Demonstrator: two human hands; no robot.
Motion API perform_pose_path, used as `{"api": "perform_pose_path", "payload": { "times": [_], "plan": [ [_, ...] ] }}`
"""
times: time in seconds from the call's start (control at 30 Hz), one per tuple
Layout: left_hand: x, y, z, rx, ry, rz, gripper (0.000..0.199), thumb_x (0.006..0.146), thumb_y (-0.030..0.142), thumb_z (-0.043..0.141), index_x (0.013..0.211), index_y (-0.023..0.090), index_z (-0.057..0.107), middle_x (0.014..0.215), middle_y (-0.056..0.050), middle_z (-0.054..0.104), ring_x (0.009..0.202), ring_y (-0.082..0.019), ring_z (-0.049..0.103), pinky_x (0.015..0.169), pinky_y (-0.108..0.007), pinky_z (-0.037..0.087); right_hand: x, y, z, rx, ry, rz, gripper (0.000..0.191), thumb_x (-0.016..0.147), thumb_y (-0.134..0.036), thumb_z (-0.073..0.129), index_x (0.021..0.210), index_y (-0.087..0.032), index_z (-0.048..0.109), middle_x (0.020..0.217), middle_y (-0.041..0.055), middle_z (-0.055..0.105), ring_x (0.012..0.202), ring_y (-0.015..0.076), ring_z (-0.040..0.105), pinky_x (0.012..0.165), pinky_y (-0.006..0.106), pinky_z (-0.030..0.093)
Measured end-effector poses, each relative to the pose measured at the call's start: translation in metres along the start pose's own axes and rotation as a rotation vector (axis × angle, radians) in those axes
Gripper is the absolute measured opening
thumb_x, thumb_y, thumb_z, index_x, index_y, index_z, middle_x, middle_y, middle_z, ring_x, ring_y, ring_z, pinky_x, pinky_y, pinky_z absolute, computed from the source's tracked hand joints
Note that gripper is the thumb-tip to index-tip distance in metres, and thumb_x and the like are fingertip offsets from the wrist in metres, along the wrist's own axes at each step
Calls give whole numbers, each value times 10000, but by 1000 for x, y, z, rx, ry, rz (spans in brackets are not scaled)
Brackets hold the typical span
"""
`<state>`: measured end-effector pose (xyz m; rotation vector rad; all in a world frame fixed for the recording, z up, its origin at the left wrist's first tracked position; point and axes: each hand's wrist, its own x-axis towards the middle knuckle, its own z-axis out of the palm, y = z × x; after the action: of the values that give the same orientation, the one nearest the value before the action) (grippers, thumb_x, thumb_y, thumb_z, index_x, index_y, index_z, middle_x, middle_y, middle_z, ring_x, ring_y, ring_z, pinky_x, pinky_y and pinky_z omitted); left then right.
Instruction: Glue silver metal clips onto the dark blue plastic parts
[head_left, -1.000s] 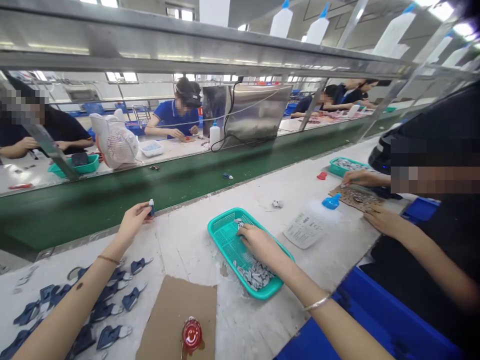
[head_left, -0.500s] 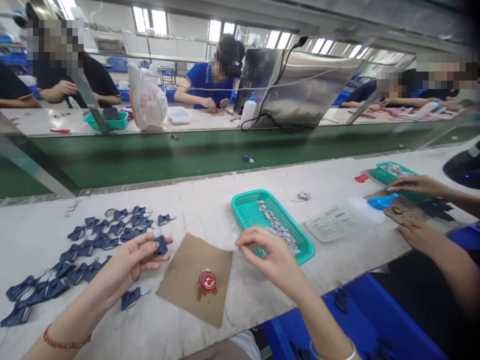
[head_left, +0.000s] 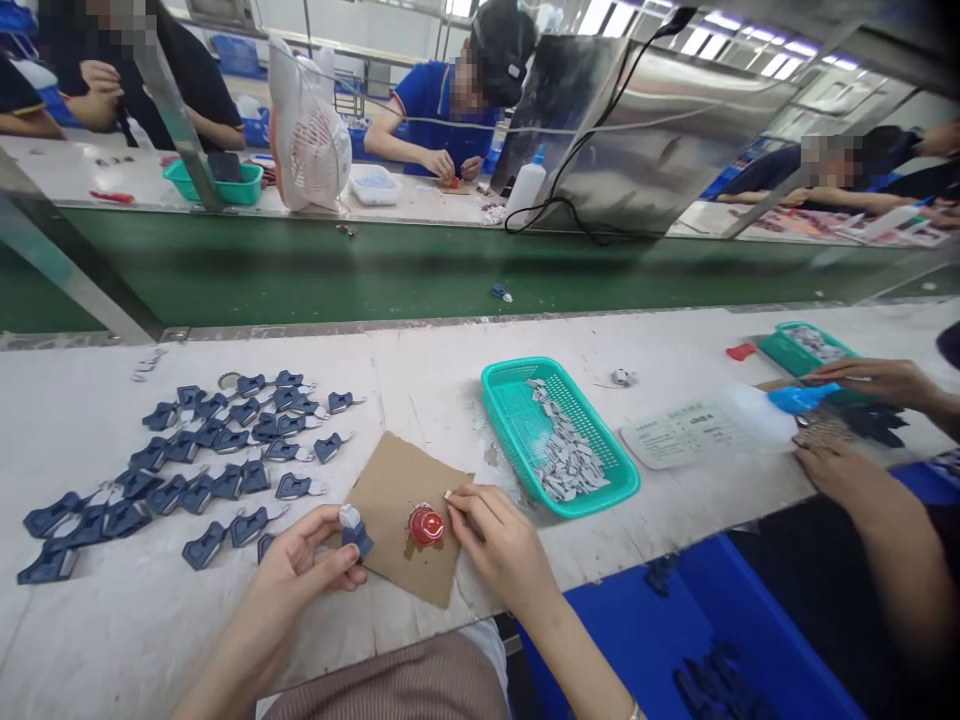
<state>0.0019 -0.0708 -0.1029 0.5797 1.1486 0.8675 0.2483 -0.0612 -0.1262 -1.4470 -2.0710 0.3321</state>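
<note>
My left hand (head_left: 311, 560) holds a small dark blue, shield-like piece with a pale grey tip (head_left: 358, 540) between thumb and fingers, at the left edge of a brown cardboard square (head_left: 386, 480). A red, glossy bottle cap (head_left: 426, 525) sits on the cardboard, with a dark wet stain beside it. Just right of the cap, my right hand (head_left: 499, 540) pinches a tiny whitish piece (head_left: 448, 495). Many similar dark blue pieces (head_left: 225, 480) lie in rows on the left of the table. Several small grey-white pieces (head_left: 570, 465) fill part of a green basket (head_left: 499, 420).
A flat clear bottle with a blue cap (head_left: 802, 397) lies at the right, close to a co-worker's hands (head_left: 847, 465). Below the table edge is a blue bin (head_left: 622, 630) with dark pieces. A green belt (head_left: 375, 280) runs behind the table.
My right hand has moved from the basket's edge to beside the bottle cap, with a tiny whitish piece in its fingertips. My left hand has brought the blue piece closer to the cardboard. The view has shifted.
</note>
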Motion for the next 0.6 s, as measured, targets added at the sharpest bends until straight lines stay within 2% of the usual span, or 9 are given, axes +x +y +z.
{"api": "perform_pose_path", "payload": {
  "times": [0.13,0.27,0.37,0.47,0.6],
  "plan": [
    [-2,-10,12,-67,27,-1,398,663,348,838,1002,186,705,959,-48,698,640,-127,670,634,-243,547,5,-1,-5,9,-20,42,164,952,-188,513,973,-197,676,939,94,715,919,236,666,824,397,557],
    [0,-15,16,-66,34,45,340,655,339,842,928,171,728,915,-58,720,657,-137,668,565,-214,511,8,-13,-17,163,-16,96,186,947,-185,546,1079,-206,676,1011,85,705,951,202,671,817,329,558],
    [1,-17,17,-82,26,79,314,658,330,846,905,178,728,892,-41,721,656,-124,658,536,-191,485,8,-26,-20,254,-46,51,170,938,-164,568,1041,-212,695,979,69,688,913,181,665,784,299,552],
    [0,-17,18,-111,21,70,321,656,341,853,900,180,719,884,-32,722,689,-132,675,605,-206,523,6,-33,-16,206,-58,-22,173,936,-138,566,1034,-200,693,965,77,666,904,186,645,776,314,543],
    [-1,-18,20,-142,15,49,354,665,374,847,926,179,709,917,-39,723,735,-158,704,667,-236,554,5,-34,-11,125,-83,-45,175,945,-129,543,1033,-184,685,939,86,631,879,194,616,742,325,535]
  ]
}}
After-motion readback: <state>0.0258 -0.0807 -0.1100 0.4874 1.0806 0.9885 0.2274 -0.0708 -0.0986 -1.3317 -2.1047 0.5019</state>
